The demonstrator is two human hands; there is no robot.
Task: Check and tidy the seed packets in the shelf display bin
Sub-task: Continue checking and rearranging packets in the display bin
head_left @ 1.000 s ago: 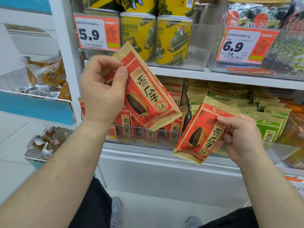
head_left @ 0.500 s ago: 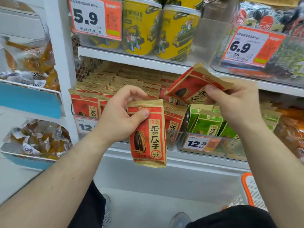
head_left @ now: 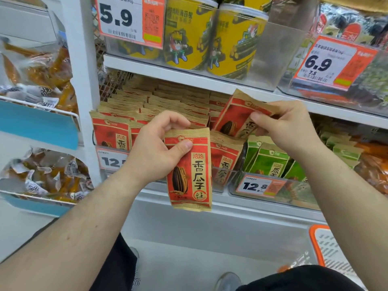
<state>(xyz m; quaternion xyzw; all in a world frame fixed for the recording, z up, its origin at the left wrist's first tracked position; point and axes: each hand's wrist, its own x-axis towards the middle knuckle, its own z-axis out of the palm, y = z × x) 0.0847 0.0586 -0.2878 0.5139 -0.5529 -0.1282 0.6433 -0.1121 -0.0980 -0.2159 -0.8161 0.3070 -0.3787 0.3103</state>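
Red sunflower-seed packets out of the bin, mid-check.
Left hand (head_left: 155, 152) pinches one upright packet (head_left: 189, 173) at 6 o'clock; right hand (head_left: 287, 127) grips another (head_left: 235, 118) at 1 o'clock over the display bin (head_left: 222, 183); neither restocked yet.

I am looking at a white shop shelving unit under even indoor light.

A white upright post (head_left: 80, 80) is running down the left of my view, and a white shelf board (head_left: 189, 77) is crossing above, carrying yellow canisters (head_left: 210, 38) behind orange price tags (head_left: 131, 17). To the left, wire baskets with blue fronts (head_left: 39, 124) are holding clear-wrapped orange snacks (head_left: 42, 68). Green packets (head_left: 270, 162) are standing to the right. A pale floor (head_left: 189, 259) is showing below, with an orange-rimmed basket (head_left: 327, 246) sitting at the lower right.
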